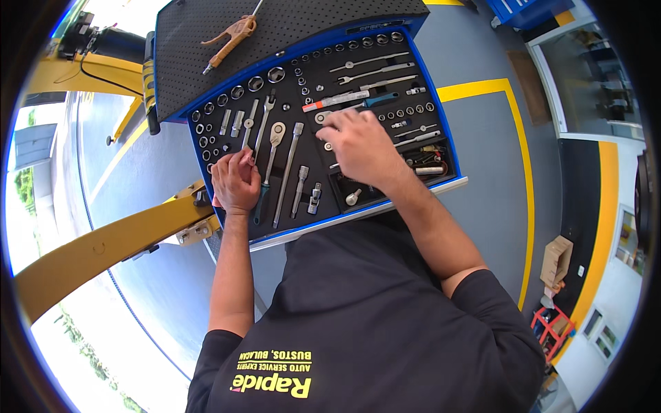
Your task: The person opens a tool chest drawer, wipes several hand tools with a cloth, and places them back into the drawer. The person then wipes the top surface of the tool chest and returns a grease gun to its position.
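Observation:
My left hand [236, 182] is closed at the left side of an open tool drawer, beside a long-handled ratchet [277, 138] with a dark teal grip. Reddish, cloth-like material [216, 202] shows at the hand's edge and near its fingertips, mostly hidden by the hand. Over the middle of the drawer, my right hand [359, 146] has loosely bent fingers, with no tool visible in them. Its fingertips are near the round head of another ratchet [321, 118], whose teal handle [381, 100] extends to the right. A red-and-silver tool [336, 101] lies just beyond that head.
Black foam lines the blue drawer [435, 108], holding sockets [256, 83], extension bars [288, 175] and a universal joint [315, 198]. An air blow gun [234, 41] rests on the perforated cabinet top. A yellow metal arm [103, 251] stands at the left.

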Action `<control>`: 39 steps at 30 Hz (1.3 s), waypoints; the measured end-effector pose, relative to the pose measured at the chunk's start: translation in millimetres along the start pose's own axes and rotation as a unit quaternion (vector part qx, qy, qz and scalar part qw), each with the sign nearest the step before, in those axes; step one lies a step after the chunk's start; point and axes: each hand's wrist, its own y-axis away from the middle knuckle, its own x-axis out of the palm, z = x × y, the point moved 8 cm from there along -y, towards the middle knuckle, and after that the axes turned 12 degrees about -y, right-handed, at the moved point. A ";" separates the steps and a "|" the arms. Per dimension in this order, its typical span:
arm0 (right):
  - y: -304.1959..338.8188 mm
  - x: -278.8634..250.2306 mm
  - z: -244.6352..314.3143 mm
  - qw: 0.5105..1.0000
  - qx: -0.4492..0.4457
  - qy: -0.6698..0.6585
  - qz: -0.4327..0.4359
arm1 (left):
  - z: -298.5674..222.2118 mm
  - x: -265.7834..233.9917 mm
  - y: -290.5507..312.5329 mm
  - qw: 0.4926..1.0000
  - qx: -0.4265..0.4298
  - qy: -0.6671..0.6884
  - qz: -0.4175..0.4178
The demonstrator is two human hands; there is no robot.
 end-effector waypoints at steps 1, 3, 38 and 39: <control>-10.5 -5.7 -25.0 0.997 0.032 -0.051 -0.057 | -0.1 3.4 -4.6 1.000 -0.004 0.002 -0.009; -24.4 -3.7 -69.1 0.994 0.045 0.042 -0.092 | 0.2 2.5 -6.9 1.000 -0.009 0.000 -0.010; 88.7 2.5 -39.2 0.967 0.174 -0.174 -0.073 | 19.8 -39.8 46.0 0.961 -0.030 0.166 0.219; 86.5 4.3 -32.3 0.965 0.181 -0.179 -0.072 | 25.0 -46.1 50.3 0.947 -0.021 0.189 0.258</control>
